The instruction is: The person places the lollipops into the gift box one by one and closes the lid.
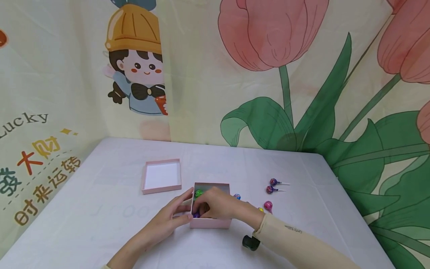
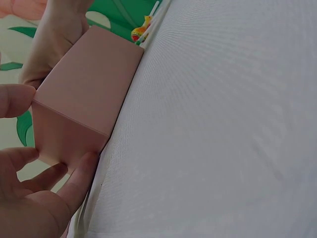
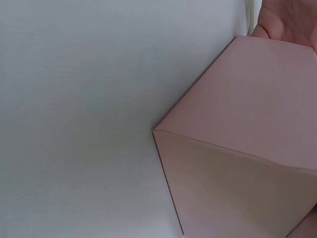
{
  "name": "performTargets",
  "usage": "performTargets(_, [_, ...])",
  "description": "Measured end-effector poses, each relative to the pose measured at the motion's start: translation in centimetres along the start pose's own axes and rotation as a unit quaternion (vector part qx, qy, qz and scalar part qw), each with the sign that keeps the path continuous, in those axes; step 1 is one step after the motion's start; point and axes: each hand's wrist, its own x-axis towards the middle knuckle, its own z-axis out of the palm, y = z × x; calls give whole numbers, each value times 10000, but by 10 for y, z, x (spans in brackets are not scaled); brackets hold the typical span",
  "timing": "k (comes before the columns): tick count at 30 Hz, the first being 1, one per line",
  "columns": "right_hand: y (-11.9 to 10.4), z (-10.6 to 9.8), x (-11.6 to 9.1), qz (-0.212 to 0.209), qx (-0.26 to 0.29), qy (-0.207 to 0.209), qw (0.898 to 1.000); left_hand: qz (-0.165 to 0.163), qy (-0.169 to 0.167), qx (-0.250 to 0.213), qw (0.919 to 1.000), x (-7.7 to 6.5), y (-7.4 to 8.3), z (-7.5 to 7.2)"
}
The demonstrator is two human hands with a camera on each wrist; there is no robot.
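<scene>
An open pink box (image 1: 211, 223) stands on the white table, with a green-wrapped lollipop (image 1: 199, 193) inside at its left. My left hand (image 1: 168, 215) rests against the box's left wall, thumb at the near corner; the left wrist view shows its fingers (image 2: 79, 178) spread on that end wall. My right hand (image 1: 216, 203) reaches down into the box from the right. Its curled fingers pinch a purple-wrapped lollipop (image 1: 196, 215) in the near left corner, though the fingertips are partly hidden. In the right wrist view, the box's outer walls (image 3: 237, 104) hide this hand's fingertips.
A pink lid (image 1: 162, 175) with a white inside lies behind and left of the box. To the right are two purple lollipops (image 1: 270, 189), a pink one (image 1: 268, 205), a yellow one (image 1: 260, 210) and a blue one (image 1: 237, 196). A black object (image 1: 251, 243) shows below the right wrist.
</scene>
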Motion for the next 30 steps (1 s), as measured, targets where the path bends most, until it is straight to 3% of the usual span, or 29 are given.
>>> performTargets(8, [1,-4,-3,-112,-13,11,9999,-4,9,66,10000,1,0,0])
performTargets(13, [3,-13,-9,43,34,79,10000,-25,24,81,10000,1,1,1])
performTargets(21, [8,-40,-27,329,201,445,9983,-98,82,67,9999,3,1,2])
performTargets(30, [24,-77,-62,696,177,945,9929,-90,126,121,9998,4,0,3])
